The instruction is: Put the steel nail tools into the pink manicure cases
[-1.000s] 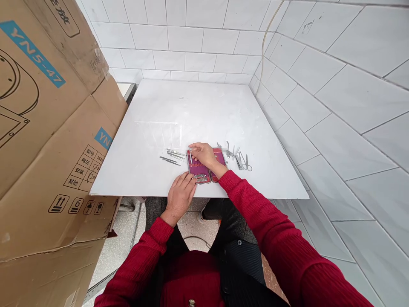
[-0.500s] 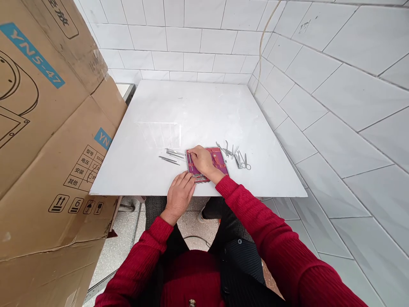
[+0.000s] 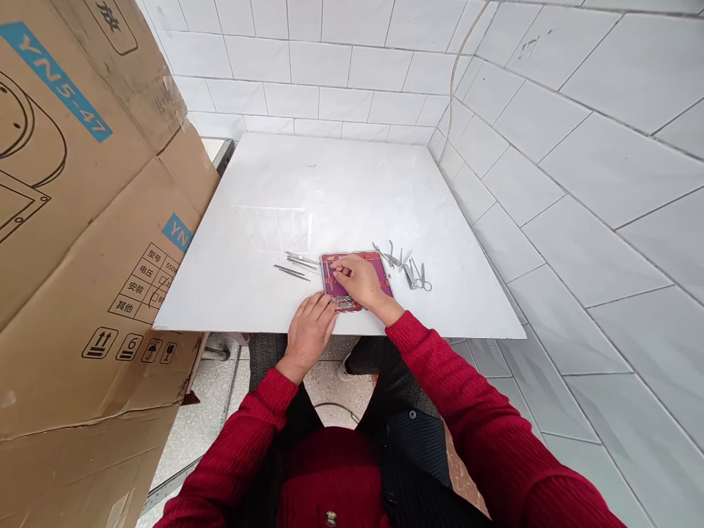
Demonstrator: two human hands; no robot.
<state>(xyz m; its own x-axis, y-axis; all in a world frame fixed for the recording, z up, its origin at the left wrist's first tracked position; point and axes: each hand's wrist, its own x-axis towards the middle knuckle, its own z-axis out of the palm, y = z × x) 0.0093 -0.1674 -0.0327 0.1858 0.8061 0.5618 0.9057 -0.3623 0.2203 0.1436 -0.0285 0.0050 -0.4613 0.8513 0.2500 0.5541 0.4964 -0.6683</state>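
An opened manicure case [image 3: 357, 287] with a red and purple lining lies near the table's front edge. My left hand [image 3: 309, 331] rests flat at its front left corner, fingers stretched out and fingertips touching the case. Nail clippers [image 3: 345, 301] sit along the case's front side. Above the left part of the lining, my right hand [image 3: 360, 282] has its fingers bent and pinched together; what they hold, if anything, is too small to make out. A slim metal tool lies upright in the lining's left side. Part of the case is hidden under my right hand.
Several thin metal tools [image 3: 297, 263] lie left of the case. To its right are pliers-like nippers [image 3: 389, 257], scissors [image 3: 425, 279] and a nail clipper [image 3: 409, 276]. A large cardboard box [image 3: 110, 220] stands at the left; tiled walls [image 3: 577, 183] border the back and right.
My right hand has lifted slightly and drawn back to the right, showing more of the case's left side. My left hand stays at the corner. The view has shifted a little.
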